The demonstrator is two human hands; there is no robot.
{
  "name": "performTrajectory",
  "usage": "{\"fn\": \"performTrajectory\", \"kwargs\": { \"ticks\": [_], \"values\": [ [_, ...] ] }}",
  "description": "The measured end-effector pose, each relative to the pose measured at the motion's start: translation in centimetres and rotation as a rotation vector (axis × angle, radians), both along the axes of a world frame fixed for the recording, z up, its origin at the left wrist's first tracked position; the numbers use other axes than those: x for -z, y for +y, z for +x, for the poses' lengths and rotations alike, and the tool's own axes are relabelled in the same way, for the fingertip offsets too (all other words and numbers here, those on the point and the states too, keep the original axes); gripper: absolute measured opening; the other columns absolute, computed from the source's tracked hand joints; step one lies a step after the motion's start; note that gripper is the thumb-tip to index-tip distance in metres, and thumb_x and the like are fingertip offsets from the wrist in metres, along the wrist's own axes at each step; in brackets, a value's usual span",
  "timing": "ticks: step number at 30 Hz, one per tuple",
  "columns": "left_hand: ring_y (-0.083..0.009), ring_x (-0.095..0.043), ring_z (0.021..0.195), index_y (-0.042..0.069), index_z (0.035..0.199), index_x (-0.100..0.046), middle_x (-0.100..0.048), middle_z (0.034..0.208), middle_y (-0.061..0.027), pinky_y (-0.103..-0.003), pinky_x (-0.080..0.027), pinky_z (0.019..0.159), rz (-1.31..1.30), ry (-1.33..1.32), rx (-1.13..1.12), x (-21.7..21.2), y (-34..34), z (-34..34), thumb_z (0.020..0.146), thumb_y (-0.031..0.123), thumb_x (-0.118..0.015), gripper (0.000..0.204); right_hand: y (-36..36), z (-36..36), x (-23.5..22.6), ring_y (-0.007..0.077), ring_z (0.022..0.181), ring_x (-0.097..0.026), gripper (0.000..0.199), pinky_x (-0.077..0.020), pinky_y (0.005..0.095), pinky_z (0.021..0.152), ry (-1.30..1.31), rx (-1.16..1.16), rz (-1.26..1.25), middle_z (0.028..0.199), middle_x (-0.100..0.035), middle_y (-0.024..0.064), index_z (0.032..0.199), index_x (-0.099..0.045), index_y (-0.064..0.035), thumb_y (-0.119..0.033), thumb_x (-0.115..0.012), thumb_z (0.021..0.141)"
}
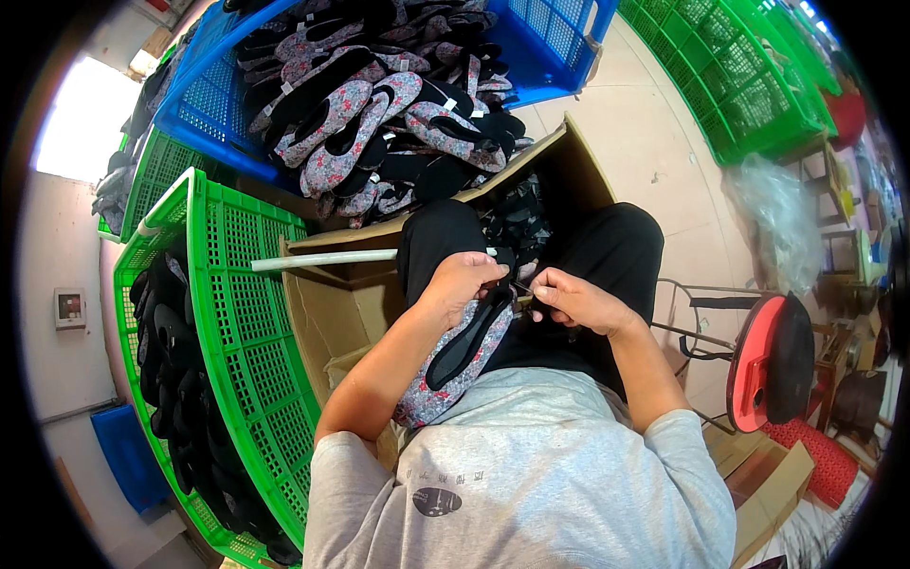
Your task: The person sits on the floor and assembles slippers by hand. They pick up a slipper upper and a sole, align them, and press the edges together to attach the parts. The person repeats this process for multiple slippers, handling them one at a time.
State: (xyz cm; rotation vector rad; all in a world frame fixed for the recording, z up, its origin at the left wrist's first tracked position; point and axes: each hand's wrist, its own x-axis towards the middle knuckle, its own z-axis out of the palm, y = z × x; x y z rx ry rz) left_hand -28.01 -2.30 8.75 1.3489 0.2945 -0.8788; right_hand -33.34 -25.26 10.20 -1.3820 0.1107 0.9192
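Observation:
A floral slipper (pixel 428 391), grey with red flowers and a black inside, lies across my lap against my shirt. My left hand (pixel 463 286) is closed on its far end, thumb and fingers pinching the dark edge. Just to the right, my right hand (pixel 580 302) is closed in a pinch close to that same end. A thin dark thing shows at its fingertips, too small to make out. Beyond my knees, a heap of similar floral slippers (pixel 351 123) fills a blue crate (pixel 204 114).
An open cardboard box (pixel 318 308) with dark pieces stands around my knees, a pale rod (pixel 322 260) across its edge. At left is a green crate (pixel 251 313) of black slippers. Another green crate (pixel 720 81) stands far right, above a red-and-black round stool (pixel 749 365).

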Motion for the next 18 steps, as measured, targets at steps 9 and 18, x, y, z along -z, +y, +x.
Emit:
{"fn": "performTrajectory", "kwargs": {
  "ticks": [9,18],
  "values": [
    [-0.0069,-0.053,0.067,0.012,0.077,-0.062,-0.059,0.073,0.0033,-0.023,-0.042,0.063,-0.012,0.056,0.009,0.8,0.1,0.5,0.087,0.015,-0.072,0.014,1.1,1.3,0.9,0.0024,0.074,-0.048,0.018,-0.0344,0.0172,0.058,-0.105,-0.119,-0.116,0.088,-0.054,-0.0054,0.106,-0.055,-0.0109,-0.026,-0.045,0.106],
    [-0.0079,-0.057,0.068,0.012,0.08,-0.063,-0.06,0.075,0.0022,-0.022,-0.045,0.065,-0.037,0.082,0.011,0.3,0.0,0.7,0.086,0.015,-0.074,0.012,1.9,2.0,-0.3,0.0033,0.07,-0.047,0.021,-0.0354,0.018,0.057,-0.138,-0.163,-0.186,0.083,-0.054,-0.0043,0.101,-0.056,-0.0099,-0.026,-0.044,0.107]
  ]
}}
